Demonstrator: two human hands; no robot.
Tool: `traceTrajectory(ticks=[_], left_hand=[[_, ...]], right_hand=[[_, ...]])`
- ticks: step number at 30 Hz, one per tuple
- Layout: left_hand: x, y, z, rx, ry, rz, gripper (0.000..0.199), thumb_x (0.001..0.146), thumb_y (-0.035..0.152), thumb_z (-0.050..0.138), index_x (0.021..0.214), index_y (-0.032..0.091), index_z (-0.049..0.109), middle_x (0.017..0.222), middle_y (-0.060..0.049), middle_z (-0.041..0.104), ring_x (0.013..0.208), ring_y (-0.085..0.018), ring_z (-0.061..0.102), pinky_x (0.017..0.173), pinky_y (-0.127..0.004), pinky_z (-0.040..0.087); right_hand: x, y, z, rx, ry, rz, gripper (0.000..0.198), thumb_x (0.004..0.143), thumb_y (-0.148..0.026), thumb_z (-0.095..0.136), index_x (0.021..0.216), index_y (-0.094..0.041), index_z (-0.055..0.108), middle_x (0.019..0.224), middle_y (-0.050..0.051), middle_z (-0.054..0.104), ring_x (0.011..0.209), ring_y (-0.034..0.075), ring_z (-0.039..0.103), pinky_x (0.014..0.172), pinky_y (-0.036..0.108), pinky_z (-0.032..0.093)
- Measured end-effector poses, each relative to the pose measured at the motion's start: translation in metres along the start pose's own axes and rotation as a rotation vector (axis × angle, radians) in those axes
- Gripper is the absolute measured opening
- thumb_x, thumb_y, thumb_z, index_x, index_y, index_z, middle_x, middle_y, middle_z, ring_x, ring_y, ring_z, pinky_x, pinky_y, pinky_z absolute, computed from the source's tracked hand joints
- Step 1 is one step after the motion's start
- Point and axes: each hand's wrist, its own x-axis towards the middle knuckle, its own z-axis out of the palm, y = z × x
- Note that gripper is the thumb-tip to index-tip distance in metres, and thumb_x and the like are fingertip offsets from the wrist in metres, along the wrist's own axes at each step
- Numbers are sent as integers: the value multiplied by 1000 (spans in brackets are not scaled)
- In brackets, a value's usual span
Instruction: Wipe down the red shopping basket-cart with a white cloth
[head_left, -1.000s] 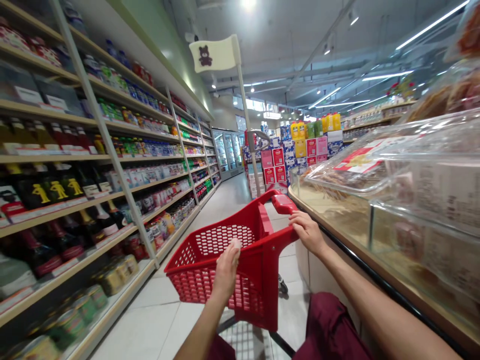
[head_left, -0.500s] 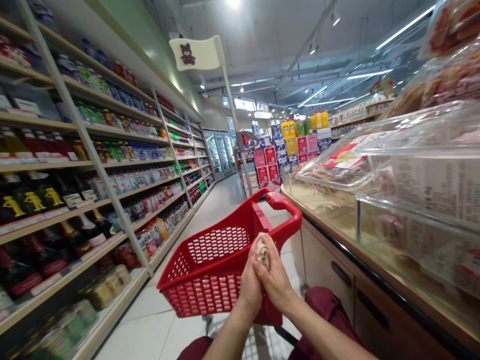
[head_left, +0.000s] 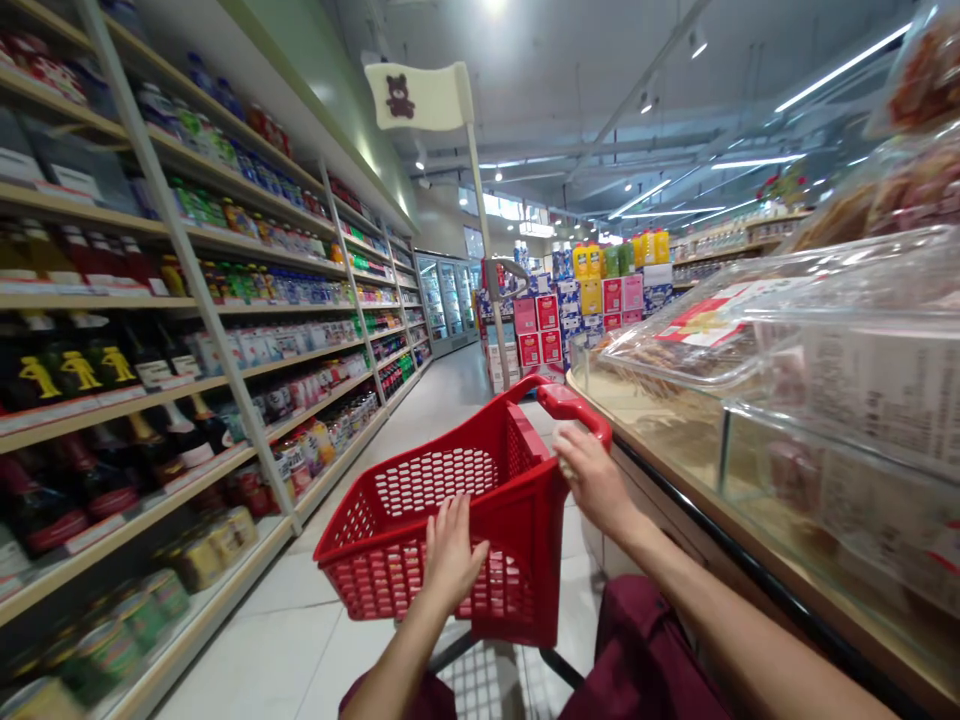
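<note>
My left hand (head_left: 454,550) is open, its fingers stretched out and the thumb apart. It is in front of the mesh side of a red shopping cart (head_left: 536,520); whether it touches the cart I cannot tell. My right hand (head_left: 596,480) is just below the cart's red handle (head_left: 585,405), its fingers curled. A crumpled whitish wad (head_left: 564,468), perhaps tissue or thin plastic, shows at the fingers of that hand, mostly hidden by them. Through the mesh, the cart's floor is only partly visible.
Shelves of bottles and cans (head_left: 247,310) line the left. At the right, clear plastic food boxes (head_left: 840,330) lie on a counter (head_left: 739,560). A pole with a bear flag (head_left: 427,97) and stacked drink cartons (head_left: 540,330) stand ahead. Glass-door fridges (head_left: 442,295) are farther back.
My hands were pressed together around the whitish wad and have parted. The left moved left and opened; the right moved right and up towards the handle, keeping the wad.
</note>
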Motion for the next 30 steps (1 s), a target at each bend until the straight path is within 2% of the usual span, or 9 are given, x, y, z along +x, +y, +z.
traceTrajectory(ticks=[2, 4, 8, 10, 15, 18, 22, 25, 30], left_hand=[[-2, 1, -1, 27, -25, 10, 65, 70, 24, 43, 131, 14, 26, 140, -9, 27, 130, -23, 17, 105, -45, 13], [-3, 1, -2, 46, -33, 29, 65, 70, 22, 42, 132, 15, 25, 140, -8, 27, 130, -22, 18, 105, -44, 14], [-6, 2, 2, 74, 25, 39, 65, 68, 17, 42, 132, 15, 26, 139, -8, 28, 130, -21, 19, 106, -43, 15], [-6, 6, 3, 87, 34, 26, 65, 68, 18, 43, 131, 13, 27, 139, -10, 29, 129, -22, 19, 106, -43, 15], [-5, 12, -1, 113, -45, 37, 66, 69, 21, 43, 132, 12, 26, 140, -9, 28, 129, -23, 20, 105, -43, 17], [-4, 14, -2, 130, -61, 45, 66, 69, 20, 42, 132, 13, 25, 139, -8, 28, 129, -21, 21, 105, -42, 17], [-2, 19, 1, 137, -57, 30, 66, 69, 20, 43, 132, 12, 25, 139, -9, 29, 128, -22, 23, 105, -41, 18], [-1, 22, 5, 149, -56, 18, 66, 69, 22, 43, 132, 12, 25, 139, -10, 29, 128, -23, 22, 104, -42, 18], [-1, 21, 5, 248, -80, -6, 68, 69, 22, 42, 134, 12, 21, 141, -7, 25, 130, -21, 18, 106, -40, 15]], right_hand=[[-5, -11, 12, -23, -88, -113, 37, 75, -6, 39, 102, -21, 59, 121, 10, 52, 119, 23, 39, 96, 46, 34], [-1, -6, 8, -56, -113, -142, 35, 76, -7, 39, 101, -21, 59, 118, 10, 54, 116, 23, 42, 94, 45, 36], [13, 31, -24, -192, 42, 56, 33, 77, -13, 40, 103, -20, 58, 114, 12, 55, 109, 25, 48, 91, 46, 38], [13, 34, -26, -210, 61, 105, 34, 75, -12, 41, 105, -18, 57, 116, 13, 53, 111, 26, 46, 91, 46, 38], [2, -6, 10, -142, -146, -73, 37, 70, -12, 49, 105, -18, 58, 118, 12, 53, 115, 28, 42, 95, 48, 33], [6, 7, 5, -101, -194, -70, 38, 73, -13, 48, 109, -23, 55, 117, 9, 55, 109, 25, 49, 93, 49, 34], [13, 60, -28, -127, -13, 41, 34, 78, -14, 41, 106, -22, 57, 116, 9, 55, 110, 23, 48, 92, 45, 36], [10, 70, -29, -207, 98, 127, 33, 78, -16, 40, 107, -19, 56, 117, 12, 54, 112, 26, 46, 91, 47, 37], [4, 38, -8, -258, -137, -84, 39, 77, -6, 35, 107, -19, 57, 119, 9, 54, 115, 23, 43, 94, 45, 33]])
